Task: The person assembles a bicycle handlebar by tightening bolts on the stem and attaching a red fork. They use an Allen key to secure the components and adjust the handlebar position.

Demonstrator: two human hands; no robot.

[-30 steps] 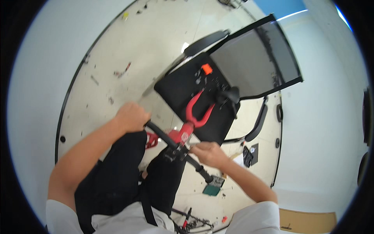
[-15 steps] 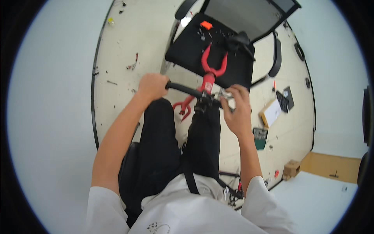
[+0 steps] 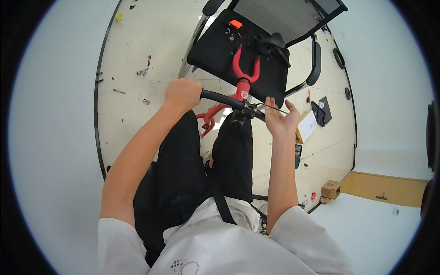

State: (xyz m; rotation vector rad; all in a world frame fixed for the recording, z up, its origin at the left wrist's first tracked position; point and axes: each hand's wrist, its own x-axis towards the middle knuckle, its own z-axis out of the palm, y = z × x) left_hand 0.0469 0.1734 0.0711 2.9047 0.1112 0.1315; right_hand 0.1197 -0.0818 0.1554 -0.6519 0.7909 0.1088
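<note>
My left hand (image 3: 182,95) is wrapped round the left end of a black handlebar (image 3: 219,97). The bar is clamped by a black stem (image 3: 247,109) on a small red bike frame (image 3: 215,111). Its red fork (image 3: 247,79) points away from me, the prongs over the seat of a black office chair (image 3: 208,51). Right of the stem, my right hand (image 3: 280,120) is open, palm up, fingers stretched out. A thin dark rod (image 3: 268,107), perhaps a hex key, runs from the stem across the palm. The bar's right end is hidden behind this hand.
On the chair seat lie a black saddle (image 3: 271,42), an orange piece (image 3: 236,24) and several small metal parts. At right on the floor are a white-topped box (image 3: 308,126), a black tool case (image 3: 318,113) and a cardboard box (image 3: 331,189). Small parts lie at left.
My right hand has gone from bent fingers beside the stem to a flat, stretched palm with the thin rod across it. My left hand keeps its grip. The whole view has shifted slightly.
</note>
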